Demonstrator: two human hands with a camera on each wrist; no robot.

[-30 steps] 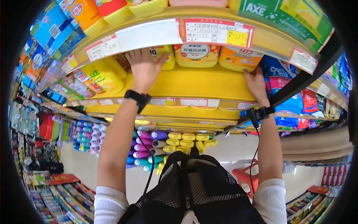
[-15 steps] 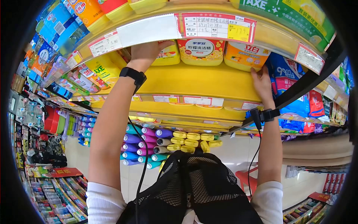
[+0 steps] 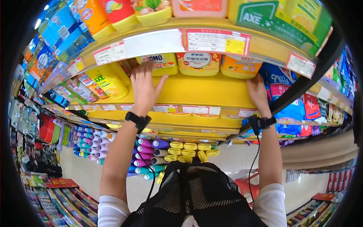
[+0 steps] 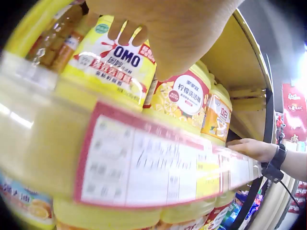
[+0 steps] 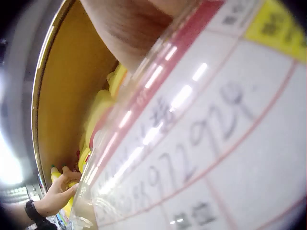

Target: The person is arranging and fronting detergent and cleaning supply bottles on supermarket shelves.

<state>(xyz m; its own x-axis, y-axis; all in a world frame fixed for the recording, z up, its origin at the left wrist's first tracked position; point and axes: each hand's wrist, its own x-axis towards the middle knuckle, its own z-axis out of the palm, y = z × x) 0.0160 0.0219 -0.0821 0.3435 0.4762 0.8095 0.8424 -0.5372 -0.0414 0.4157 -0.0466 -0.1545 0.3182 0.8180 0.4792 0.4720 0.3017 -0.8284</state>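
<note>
On the yellow shelf stands a row of large detergent bottles. My left hand [image 3: 145, 86] is at the OMO bottle [image 3: 164, 65], its fingers extended against the left part of the label and the thumb apart. In the left wrist view those fingers lie over the bottle's upper front. Beside it stands a bottle with a white oval label [image 3: 199, 63], then an orange-labelled bottle [image 3: 241, 68]. My right hand [image 3: 258, 94] rests at the lower right corner of the orange-labelled bottle with loosely bent fingers; its fingertips are partly hidden behind that corner.
Above the bottles runs the upper shelf edge with price tags [image 3: 217, 41]. Yellow AXE bottles [image 3: 107, 81] stand to the left. A dark shelf post [image 3: 293, 90] and blue detergent bags [image 3: 280, 77] are close on the right. Several bottles [image 3: 145, 153] stand on the floor below.
My left hand went further under the upper shelf, then came back toward the shelf front, so more of the OMO label shows. My right hand stays at the orange-labelled bottle. The head view has shifted slightly.
</note>
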